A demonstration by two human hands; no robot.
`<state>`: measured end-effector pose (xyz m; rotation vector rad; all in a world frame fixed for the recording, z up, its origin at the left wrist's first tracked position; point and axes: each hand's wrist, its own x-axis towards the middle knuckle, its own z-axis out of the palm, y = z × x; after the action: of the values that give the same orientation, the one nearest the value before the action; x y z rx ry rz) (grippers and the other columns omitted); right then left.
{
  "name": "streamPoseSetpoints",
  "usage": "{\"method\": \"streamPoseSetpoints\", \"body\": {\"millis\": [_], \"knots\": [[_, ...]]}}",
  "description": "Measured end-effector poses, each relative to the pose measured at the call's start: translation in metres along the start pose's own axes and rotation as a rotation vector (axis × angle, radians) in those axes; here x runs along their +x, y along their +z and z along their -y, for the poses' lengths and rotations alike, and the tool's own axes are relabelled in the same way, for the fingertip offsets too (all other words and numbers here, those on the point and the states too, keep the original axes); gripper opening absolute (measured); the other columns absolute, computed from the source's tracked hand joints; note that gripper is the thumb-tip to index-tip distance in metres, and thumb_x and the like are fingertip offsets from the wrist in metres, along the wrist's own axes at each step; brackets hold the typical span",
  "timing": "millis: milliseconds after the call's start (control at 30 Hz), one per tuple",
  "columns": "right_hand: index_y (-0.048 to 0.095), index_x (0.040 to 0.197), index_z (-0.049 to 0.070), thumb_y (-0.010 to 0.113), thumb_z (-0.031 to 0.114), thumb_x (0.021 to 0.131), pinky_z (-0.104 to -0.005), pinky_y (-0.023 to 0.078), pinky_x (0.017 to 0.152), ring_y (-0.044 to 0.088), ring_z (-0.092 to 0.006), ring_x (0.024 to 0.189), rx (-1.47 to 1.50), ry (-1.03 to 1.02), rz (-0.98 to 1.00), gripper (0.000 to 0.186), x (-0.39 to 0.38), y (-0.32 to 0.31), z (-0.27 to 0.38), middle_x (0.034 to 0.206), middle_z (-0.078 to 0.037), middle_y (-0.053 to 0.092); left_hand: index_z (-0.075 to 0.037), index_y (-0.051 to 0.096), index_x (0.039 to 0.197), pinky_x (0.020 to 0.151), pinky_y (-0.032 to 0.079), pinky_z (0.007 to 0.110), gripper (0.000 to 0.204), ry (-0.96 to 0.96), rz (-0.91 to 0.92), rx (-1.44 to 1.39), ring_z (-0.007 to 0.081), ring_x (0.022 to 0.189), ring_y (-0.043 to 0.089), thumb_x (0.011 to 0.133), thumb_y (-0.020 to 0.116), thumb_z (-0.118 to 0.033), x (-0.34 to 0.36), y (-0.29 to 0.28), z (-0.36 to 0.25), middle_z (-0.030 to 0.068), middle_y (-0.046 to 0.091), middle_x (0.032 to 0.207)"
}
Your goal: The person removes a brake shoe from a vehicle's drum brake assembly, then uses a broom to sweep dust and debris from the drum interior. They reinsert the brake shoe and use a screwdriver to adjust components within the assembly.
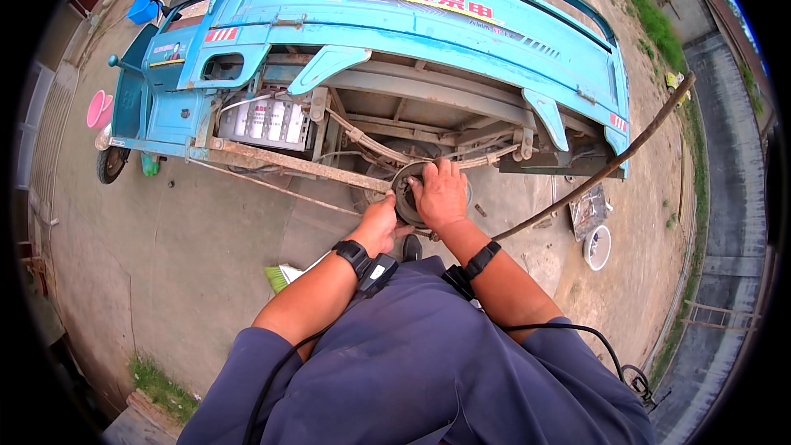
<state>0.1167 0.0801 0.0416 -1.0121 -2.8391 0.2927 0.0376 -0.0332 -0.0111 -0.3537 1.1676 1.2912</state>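
Note:
Under the blue three-wheeled cargo vehicle [445, 49], a round metal hub [404, 208] sits beside a rusty frame bar [301, 166] and leaf springs [367, 136]. My right hand [441, 196] grips the hub at its upper right, fingers curled over it. My left hand [376, 222] is closed at the hub's lower left, thumb upward; what its fingers hold is hidden. Both wrists wear black straps with devices and cables.
A long wooden pole [614, 163] leans at the right. A white bucket [597, 262] and metal tray [587, 208] lie nearby. A green broom [278, 278] is by my left forearm, my shoe [411, 249] below the hub. Pink basins [99, 109] sit far left.

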Motion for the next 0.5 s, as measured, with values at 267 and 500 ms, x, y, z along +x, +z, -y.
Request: {"method": "streamPoseSetpoints", "body": {"millis": [267,500], "knots": [[0.063,0.118,0.002,0.074,0.041,0.088,-0.0488,0.047,0.096,0.058,-0.0391,0.114,0.198,-0.044,0.024,0.051,-0.023,-0.012,-0.020,0.120,-0.019,0.061,-0.011,0.062,0.125,0.097,0.053,0.049,0.047,-0.006,0.022,-0.072,0.0229,0.111,0.065,0.112,0.033,-0.046,-0.001,-0.006,0.003,0.0065,0.069,0.120],[0.060,0.121,-0.001,0.081,0.033,0.084,-0.0475,0.052,0.093,0.061,-0.0421,0.110,0.355,-0.053,0.298,0.055,-0.018,-0.033,-0.055,0.117,-0.023,0.061,-0.001,0.060,0.124,0.094,0.053,0.043,0.042,0.226,-0.132,0.298,0.0262,0.108,0.066,0.107,0.053,-0.039,-0.003,-0.007,0.005,0.0135,0.069,0.117]]}}
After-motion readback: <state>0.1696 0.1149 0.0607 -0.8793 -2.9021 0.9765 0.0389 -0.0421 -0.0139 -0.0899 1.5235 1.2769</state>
